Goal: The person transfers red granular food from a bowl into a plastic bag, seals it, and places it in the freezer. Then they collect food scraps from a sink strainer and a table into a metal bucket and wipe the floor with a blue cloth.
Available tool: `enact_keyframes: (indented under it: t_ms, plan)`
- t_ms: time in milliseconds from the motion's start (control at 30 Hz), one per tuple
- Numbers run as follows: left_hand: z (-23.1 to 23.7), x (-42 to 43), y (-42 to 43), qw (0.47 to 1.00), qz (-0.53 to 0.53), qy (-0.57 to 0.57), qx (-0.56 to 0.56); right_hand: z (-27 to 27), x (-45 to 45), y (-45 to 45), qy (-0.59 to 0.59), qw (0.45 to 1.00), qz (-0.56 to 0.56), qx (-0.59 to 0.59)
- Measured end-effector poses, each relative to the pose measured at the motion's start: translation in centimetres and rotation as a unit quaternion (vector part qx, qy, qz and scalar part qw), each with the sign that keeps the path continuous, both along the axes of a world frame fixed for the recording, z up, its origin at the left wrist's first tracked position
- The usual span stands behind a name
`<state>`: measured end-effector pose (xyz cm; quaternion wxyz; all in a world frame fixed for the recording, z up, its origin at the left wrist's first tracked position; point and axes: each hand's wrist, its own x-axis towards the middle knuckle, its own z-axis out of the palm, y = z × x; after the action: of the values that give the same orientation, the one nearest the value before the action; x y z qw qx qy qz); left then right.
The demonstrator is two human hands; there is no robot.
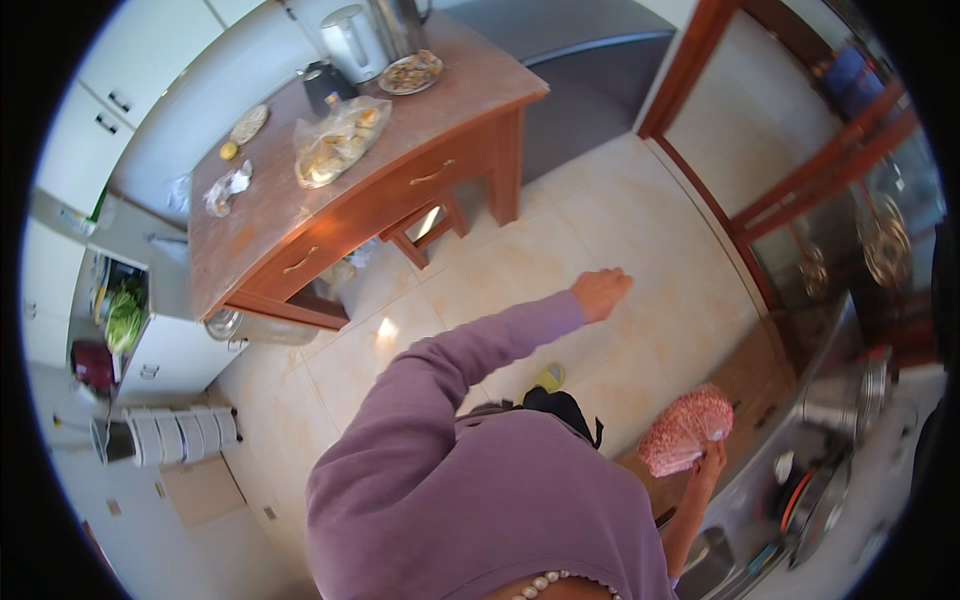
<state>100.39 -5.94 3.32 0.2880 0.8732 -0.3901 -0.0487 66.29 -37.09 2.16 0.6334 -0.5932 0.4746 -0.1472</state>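
Note:
On the right, my right hand [709, 459] grips the gathered neck of a clear plastic bag [686, 431] full of small pinkish-red pieces, which look like peanuts or beans. The bag hangs beside the metal counter. My left arm reaches across in front of my body, and my left hand [602, 294] is over the tiled floor with its fingers bent. No object shows in that hand, but its palm side is hidden.
A wooden table [405, 154] bears a bag of bread-like food [341, 142], a plate of food [411, 73] and an electric kettle [352, 43]. A wooden stool [427, 232] stands beneath. At right are the metal counter [739, 495] and a wood-framed glass door [817, 172].

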Motion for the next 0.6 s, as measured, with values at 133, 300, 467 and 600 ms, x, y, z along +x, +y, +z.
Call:
enact_keyframes:
  t_ms: [133, 300, 467, 600]
  plan:
    - [-1.6, 6.5, 9.7, 0.992, 0.123, 0.01, 0.007, 0.1, 18.3, -2.8, -0.011, 0.989, 0.135, 0.061]
    - [-2.0, 11.0, 16.8, 0.945, 0.325, 0.043, -0.001, 0.6, 39.0, -3.4, 0.034, 0.963, 0.233, 0.134]
    - [-2.0, 24.7, 14.6, 0.921, 0.388, 0.001, -0.035, -0.3, 54.4, -3.1, 0.045, 0.955, 0.272, 0.111]
    - [-1.6, 42.7, 8.4, 0.935, 0.339, -0.105, -0.019, 1.0, 61.4, -5.9, 0.05, 0.967, 0.233, 0.087]
